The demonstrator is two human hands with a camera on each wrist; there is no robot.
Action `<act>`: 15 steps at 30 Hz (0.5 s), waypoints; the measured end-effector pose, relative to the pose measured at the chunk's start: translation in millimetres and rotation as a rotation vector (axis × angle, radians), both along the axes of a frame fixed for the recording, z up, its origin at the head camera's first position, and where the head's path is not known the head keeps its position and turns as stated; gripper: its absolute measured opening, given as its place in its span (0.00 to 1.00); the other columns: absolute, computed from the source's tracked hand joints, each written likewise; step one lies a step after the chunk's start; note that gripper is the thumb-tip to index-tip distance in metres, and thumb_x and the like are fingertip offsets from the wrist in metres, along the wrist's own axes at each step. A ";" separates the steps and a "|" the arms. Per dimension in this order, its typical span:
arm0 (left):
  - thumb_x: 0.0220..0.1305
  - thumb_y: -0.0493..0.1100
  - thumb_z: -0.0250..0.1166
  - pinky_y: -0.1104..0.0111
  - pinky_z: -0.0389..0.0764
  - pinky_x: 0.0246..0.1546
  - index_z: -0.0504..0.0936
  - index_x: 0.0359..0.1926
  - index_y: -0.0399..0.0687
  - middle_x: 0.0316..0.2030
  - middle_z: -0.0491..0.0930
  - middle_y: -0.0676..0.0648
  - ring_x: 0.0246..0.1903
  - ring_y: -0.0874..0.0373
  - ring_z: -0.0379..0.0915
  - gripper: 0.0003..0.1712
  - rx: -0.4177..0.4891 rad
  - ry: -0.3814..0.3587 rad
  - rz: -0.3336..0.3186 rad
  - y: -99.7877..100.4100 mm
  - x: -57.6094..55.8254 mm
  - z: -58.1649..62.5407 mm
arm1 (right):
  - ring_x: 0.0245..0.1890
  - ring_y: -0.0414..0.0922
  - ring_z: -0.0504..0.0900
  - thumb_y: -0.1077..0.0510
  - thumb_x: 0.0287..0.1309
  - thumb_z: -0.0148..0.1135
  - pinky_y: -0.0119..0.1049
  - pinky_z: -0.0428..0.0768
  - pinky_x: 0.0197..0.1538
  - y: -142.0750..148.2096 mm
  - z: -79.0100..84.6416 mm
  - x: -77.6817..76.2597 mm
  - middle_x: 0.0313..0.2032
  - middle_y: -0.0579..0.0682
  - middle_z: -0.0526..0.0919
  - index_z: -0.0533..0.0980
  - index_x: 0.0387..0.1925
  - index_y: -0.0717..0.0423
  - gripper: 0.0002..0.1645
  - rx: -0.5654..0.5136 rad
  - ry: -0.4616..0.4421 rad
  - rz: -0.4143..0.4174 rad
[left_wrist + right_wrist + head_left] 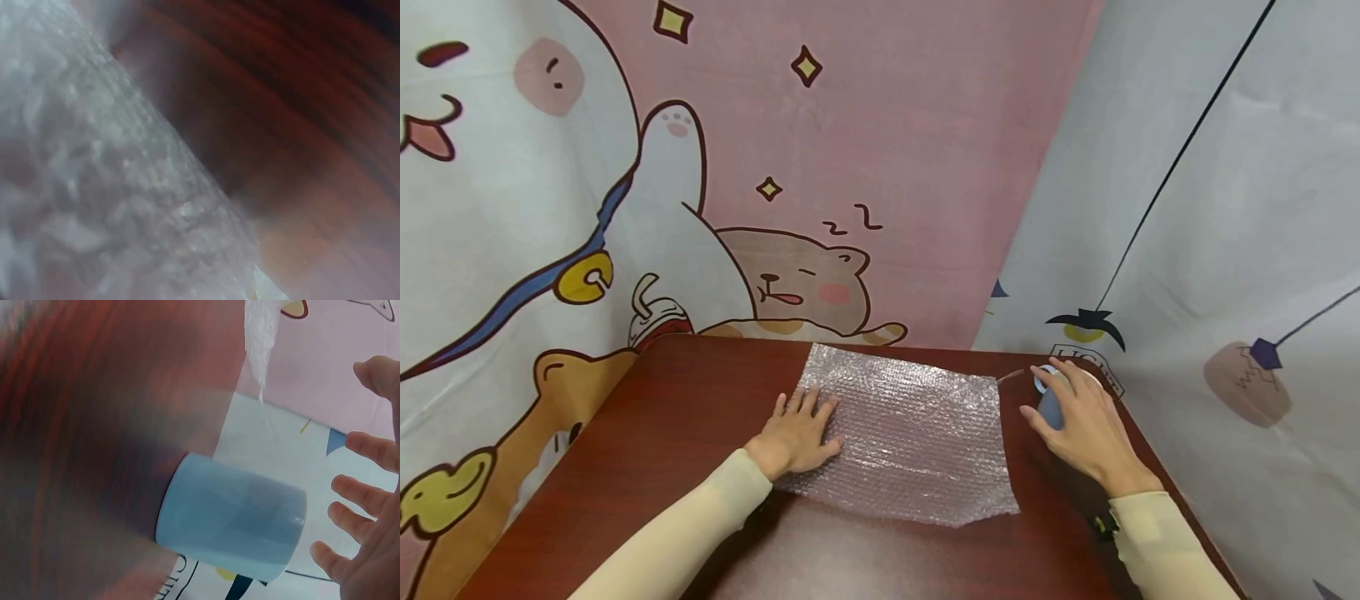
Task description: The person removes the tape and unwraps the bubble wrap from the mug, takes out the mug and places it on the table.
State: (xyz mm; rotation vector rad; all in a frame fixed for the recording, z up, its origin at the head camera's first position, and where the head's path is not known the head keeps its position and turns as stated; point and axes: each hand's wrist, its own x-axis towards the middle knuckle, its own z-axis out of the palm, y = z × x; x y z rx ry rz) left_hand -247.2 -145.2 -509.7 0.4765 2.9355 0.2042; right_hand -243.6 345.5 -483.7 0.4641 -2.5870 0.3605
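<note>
A sheet of clear bubble wrap (910, 442) lies spread on the dark red-brown table. My left hand (797, 435) rests on its left edge with the fingers spread; in the left wrist view the wrap (125, 187) fills the left side and the hand is out of sight. To the right of the sheet, a smooth light blue cup (231, 515) stands on the table, partly covered by my right hand (1086, 425) in the head view. In the right wrist view that hand (372, 487) is above the cup, fingers straight and apart from it.
A thin strip of clear plastic (1011, 377) sticks out from the sheet's far right corner towards the cup. Cloth printed with cartoon animals (820, 283) hangs behind the table (700, 400) and along its sides. A dark band (1103, 527) sits at my right wrist.
</note>
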 end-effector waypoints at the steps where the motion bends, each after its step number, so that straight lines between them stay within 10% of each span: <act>1: 0.86 0.66 0.59 0.30 0.54 0.92 0.63 0.93 0.50 0.93 0.55 0.31 0.93 0.26 0.50 0.47 0.004 -0.001 -0.001 -0.5 -0.5 -0.1 | 0.82 0.74 0.70 0.42 0.70 0.81 0.86 0.67 0.76 -2.6 0.3 1.0 0.82 0.70 0.74 0.78 0.82 0.51 0.45 0.005 0.005 0.007; 15: 0.86 0.67 0.62 0.27 0.48 0.92 0.58 0.94 0.49 0.94 0.50 0.30 0.94 0.24 0.44 0.51 0.143 0.047 -0.049 -13.1 0.0 12.2 | 0.86 0.72 0.70 0.38 0.73 0.78 0.82 0.70 0.80 -37.1 -7.1 20.2 0.87 0.62 0.72 0.77 0.84 0.47 0.45 -0.001 -0.079 0.100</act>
